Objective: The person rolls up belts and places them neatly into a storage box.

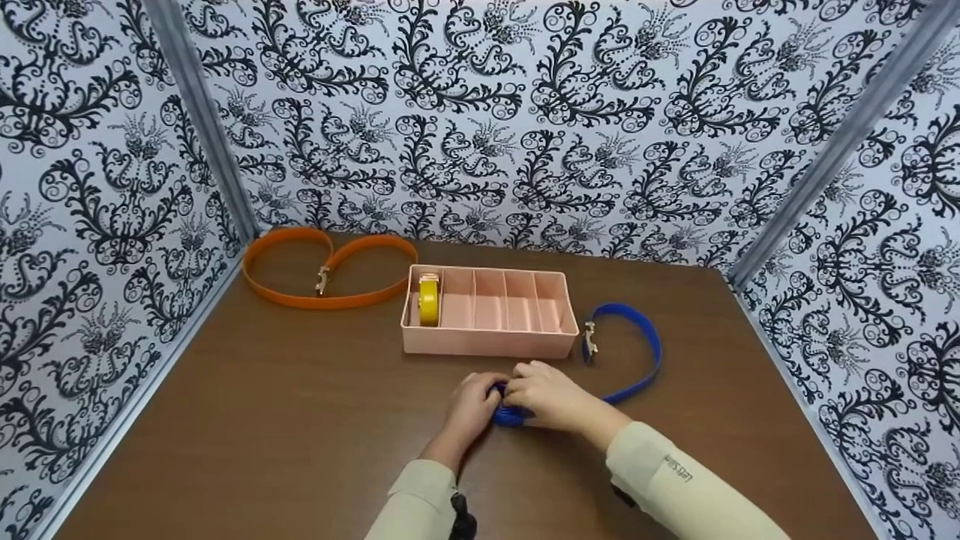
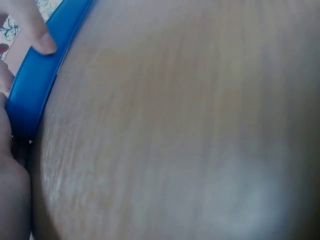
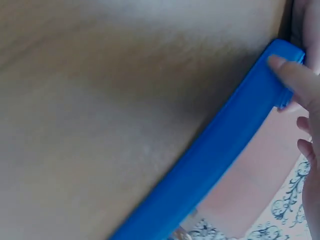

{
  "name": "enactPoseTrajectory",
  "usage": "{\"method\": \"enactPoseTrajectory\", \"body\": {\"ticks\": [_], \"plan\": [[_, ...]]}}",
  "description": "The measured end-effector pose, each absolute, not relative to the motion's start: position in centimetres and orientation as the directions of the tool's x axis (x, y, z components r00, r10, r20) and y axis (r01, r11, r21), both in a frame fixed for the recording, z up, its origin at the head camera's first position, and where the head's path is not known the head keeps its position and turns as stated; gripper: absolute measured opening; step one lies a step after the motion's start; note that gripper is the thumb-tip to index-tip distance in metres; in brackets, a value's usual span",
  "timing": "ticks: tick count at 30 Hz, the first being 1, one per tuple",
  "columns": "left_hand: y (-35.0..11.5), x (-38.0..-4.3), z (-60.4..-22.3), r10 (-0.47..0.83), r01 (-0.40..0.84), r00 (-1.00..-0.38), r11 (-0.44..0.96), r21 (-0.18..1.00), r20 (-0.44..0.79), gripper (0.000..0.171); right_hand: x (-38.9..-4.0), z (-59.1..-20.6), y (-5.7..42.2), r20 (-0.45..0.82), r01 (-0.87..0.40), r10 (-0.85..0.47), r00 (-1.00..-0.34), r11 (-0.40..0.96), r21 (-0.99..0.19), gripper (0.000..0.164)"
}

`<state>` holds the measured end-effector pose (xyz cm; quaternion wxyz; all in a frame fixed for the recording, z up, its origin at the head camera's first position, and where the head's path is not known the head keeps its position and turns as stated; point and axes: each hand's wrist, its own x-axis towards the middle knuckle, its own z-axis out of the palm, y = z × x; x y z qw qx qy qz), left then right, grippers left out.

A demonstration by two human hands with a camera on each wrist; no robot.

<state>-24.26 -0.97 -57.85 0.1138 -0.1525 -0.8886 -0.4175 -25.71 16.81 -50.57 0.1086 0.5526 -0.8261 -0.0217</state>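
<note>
A blue belt (image 1: pixel 657 349) lies on the table, with one end wound into a coil (image 1: pixel 510 417) between the two hands. My left hand (image 1: pixel 474 405) holds the coil from its left side. Across from it, my right hand (image 1: pixel 551 394) pinches the coil, the thumb (image 3: pixel 295 77) on the belt's outer face. The loose length curves out to the right and back to a metal buckle (image 1: pixel 590 341) near the pink box. In the left wrist view the blue strap (image 2: pixel 32 90) stands on its edge. The fingers hide part of the coil.
Just beyond the hands stands a pink divided box (image 1: pixel 487 343). A rolled yellow belt (image 1: pixel 428 303) sits in its leftmost compartment. At the back left, an orange belt (image 1: pixel 330 302) lies in wide loops with its buckle (image 1: pixel 322 280). Patterned walls (image 1: pixel 480 127) border the table.
</note>
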Motion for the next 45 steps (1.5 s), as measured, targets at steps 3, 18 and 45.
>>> {"method": "enactPoseTrajectory", "body": {"ticks": [3,18,45], "plan": [[-1.0,-24.2,-57.9,0.177,0.375,-0.923,0.606,0.701,0.34,0.025,-25.7,-50.6,16.8,0.175,-0.914,-0.935,-0.308,0.342,0.218,0.023],[-1.1,-24.2,-57.8,0.205,0.389,-0.92,0.577,0.718,0.333,0.027,-26.2,-51.4,15.7,0.255,-0.894,-0.893,-0.372,0.418,0.16,0.023],[-0.9,-24.3,-58.2,0.213,0.389,-0.921,0.56,0.731,0.326,0.037,-25.3,-52.3,13.7,0.181,-0.525,-0.495,-0.85,0.823,-0.215,0.026]]}}
